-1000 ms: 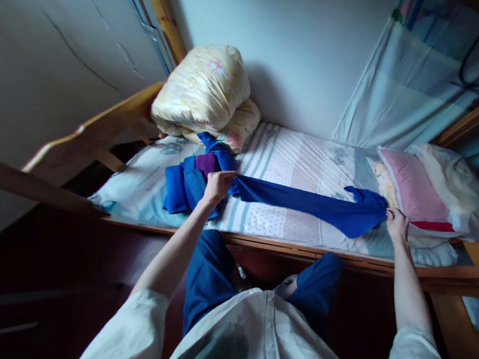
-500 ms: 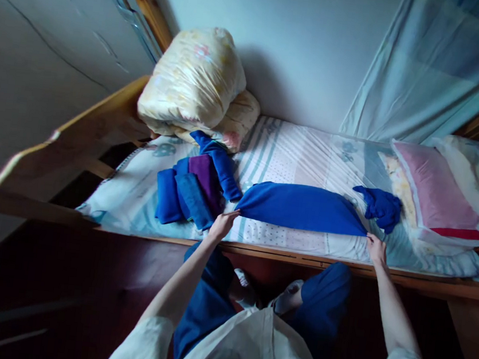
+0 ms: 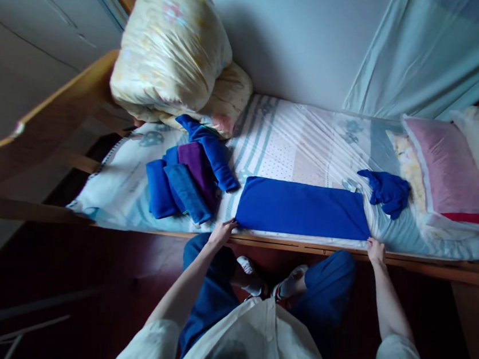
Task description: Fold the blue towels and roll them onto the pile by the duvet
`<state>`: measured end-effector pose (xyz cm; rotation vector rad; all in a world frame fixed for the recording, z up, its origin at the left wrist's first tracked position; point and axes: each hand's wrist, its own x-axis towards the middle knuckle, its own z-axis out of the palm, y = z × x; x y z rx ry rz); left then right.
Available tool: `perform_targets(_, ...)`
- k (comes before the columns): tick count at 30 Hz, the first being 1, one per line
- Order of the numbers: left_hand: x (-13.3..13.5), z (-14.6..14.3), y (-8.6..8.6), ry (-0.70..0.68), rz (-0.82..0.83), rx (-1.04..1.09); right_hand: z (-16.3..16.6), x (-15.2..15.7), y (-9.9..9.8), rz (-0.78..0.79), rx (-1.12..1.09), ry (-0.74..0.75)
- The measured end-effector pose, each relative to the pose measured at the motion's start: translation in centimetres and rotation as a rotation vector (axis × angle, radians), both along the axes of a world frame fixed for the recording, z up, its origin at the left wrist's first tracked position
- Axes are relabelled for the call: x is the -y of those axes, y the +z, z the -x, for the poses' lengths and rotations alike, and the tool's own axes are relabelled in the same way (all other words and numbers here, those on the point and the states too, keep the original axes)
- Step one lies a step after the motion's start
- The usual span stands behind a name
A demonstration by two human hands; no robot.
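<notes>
Upper left of frame: rolled yellow quilt (image 3: 174, 51) sits at the bed's left end, against the wall. Just below it, a pile of folded blue & purple clothes (image 3: 188, 176), touching the quilt's lower edge.

Center: blue cloth (image 3: 303, 208) lies flat as a long rectangle on the striped sheet (image 3: 295, 145), its near edge right along the bed's wooden rail (image 3: 429, 264). Left hand (image 3: 221, 233), grip pinched shut on the cloth's lower-left corner. Narrow gap betw. cloth & clothes pile.

Right hand (image 3: 375, 251) pinches the lower-right corner. Open sheet behind the cloth up to the wall.

Right of frame: crumpled blue garment (image 3: 387, 190) near the cloth's far-right corner, not touching; pink pillow (image 3: 450, 169) just beyond it.
</notes>
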<state>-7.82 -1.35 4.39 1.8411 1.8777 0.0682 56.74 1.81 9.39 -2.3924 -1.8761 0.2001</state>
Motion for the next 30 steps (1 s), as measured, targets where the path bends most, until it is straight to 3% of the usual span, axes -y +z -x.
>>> perform_targets(6, -0.1, -1.4, 0.1, -0.069, -0.119, -0.125, 1.8, 0.3, 0.6, 0.273, -0.01, -0.131)
perform_targets(9, -1.9, -4.1, 0.7, -0.046, -0.241, -0.041, 4.9, -0.8, 1.0, 0.279, 0.005, -0.162)
perform_targets(12, -4.4, -8.5, 0.7, 0.002, -0.302, 0.092, 10.6, -2.2, 0.7, 0.077, -0.078, -0.046)
perform_targets(15, -6.5, -12.9, -0.5, 0.03, -0.291, 0.187, 18.8, -3.4, -0.4, -0.047, -0.292, 0.153)
perform_targets(19, -6.8, -15.7, -3.5, 0.099, -0.31, 0.212, 29.7, -4.9, -2.6, 0.026, -0.456, 0.413)
perform_targets(22, -6.4, -15.5, -5.5, 0.119, -0.372, 0.226, 34.5, -6.0, -4.6, 0.105, -0.486, 0.537)
perform_targets(26, -6.3, -14.9, -6.6, 0.145, -0.381, 0.232, 36.1, -6.8, -6.6, 0.169, -0.452, 0.58)
perform_targets(30, -6.5, -15.0, -6.3, 0.153, -0.372, 0.221, 35.9, -6.9, -6.9, 0.194, -0.429, 0.586)
